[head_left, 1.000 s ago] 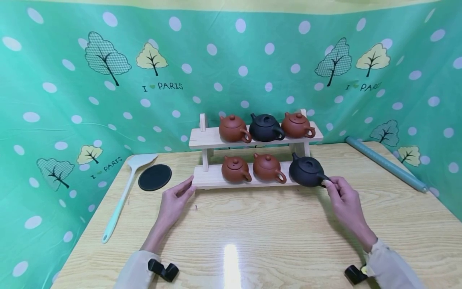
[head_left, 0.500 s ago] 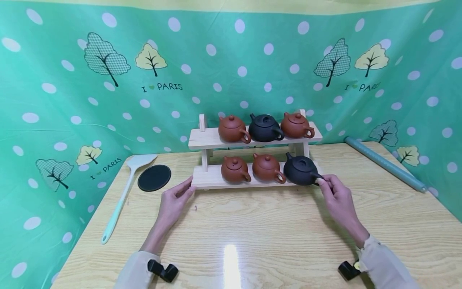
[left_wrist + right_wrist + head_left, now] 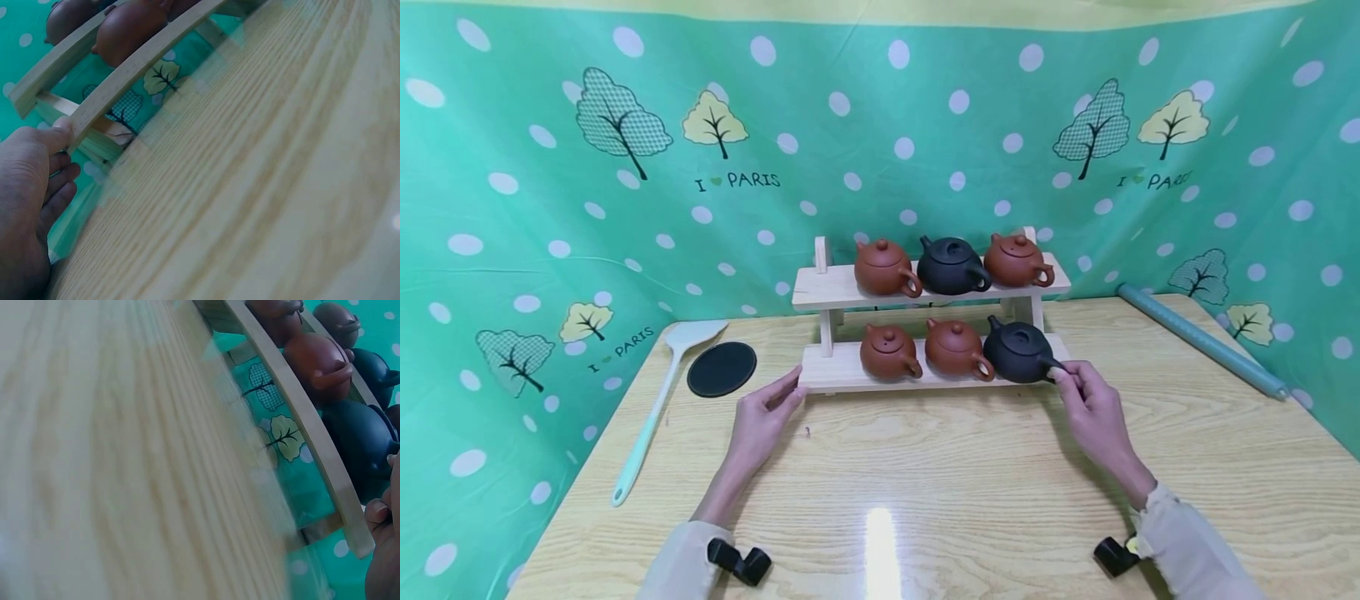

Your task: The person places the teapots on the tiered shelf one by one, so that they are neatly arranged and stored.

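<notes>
A two-tier wooden shelf (image 3: 835, 375) bears several small teapots. My right hand (image 3: 1097, 412) pinches the handle of a black teapot (image 3: 1019, 350) at the right of the lower tier. In the right wrist view this black teapot (image 3: 359, 447) sits on the board, with my fingertips at its handle. To its left are a brown teapot (image 3: 955, 347) and another brown teapot (image 3: 889, 351). My left hand (image 3: 760, 425) holds the lower board's left end; in the left wrist view the thumb (image 3: 61, 130) lies on its edge.
The upper tier carries a brown teapot (image 3: 883, 267), a black teapot (image 3: 951, 267) and another brown teapot (image 3: 1017, 260). On the table's left lie a pale spatula (image 3: 651, 417) and a black oval mat (image 3: 722, 369). A green roll (image 3: 1202, 340) lies at the right; a green patterned cloth (image 3: 880, 167) hangs behind.
The right hand has slid the black teapot leftward along the lower tier, up to the middle brown teapot. The left hand has stayed at the shelf's left end.
</notes>
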Demonstrator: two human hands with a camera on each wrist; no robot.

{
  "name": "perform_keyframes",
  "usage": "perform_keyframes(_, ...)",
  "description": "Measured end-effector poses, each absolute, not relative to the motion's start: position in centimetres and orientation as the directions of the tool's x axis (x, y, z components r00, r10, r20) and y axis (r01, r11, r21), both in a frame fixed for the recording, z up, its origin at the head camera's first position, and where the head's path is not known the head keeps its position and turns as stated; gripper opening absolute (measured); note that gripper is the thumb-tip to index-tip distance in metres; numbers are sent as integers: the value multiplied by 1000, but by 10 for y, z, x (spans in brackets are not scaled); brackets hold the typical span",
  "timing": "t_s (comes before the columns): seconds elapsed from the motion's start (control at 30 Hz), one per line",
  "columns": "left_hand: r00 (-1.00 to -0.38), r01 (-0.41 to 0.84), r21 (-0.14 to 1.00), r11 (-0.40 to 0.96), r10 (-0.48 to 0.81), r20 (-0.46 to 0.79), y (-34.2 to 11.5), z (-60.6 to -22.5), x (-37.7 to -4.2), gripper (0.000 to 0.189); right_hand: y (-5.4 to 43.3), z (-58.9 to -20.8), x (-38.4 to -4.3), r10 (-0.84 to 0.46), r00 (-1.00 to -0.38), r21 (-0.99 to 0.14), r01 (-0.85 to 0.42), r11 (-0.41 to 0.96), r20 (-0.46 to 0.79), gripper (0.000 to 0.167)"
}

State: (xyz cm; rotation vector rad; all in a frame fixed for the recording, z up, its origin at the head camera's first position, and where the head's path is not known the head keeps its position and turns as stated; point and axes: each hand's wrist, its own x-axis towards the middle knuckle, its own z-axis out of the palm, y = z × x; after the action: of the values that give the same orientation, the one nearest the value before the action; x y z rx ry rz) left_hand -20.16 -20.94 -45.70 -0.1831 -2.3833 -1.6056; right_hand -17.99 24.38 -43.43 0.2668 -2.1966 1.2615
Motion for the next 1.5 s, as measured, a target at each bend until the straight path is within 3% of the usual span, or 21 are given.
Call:
perform_keyframes(0.4,-960,245,895,374,-33,277,-211,-459,-201,44,227,-419,-173,125,-797,-713,-443,543,591,5)
perform_keyframes(0.9,-959,244,891,382,-38,279,-211,-459,-198,44,235,-436,-183,126,-808,-716,-422,557,575,5)
perform_keyframes(1.13,-958,251,892,375,-36,284,-211,-458,-197,42,215,-405,-166,124,-795,-720,-455,523,593,5)
perform_keyframes(1.5,-957,253,890,380,-37,288,-211,-457,-198,42,212,-403,-166,124,-802,-728,-451,516,585,5)
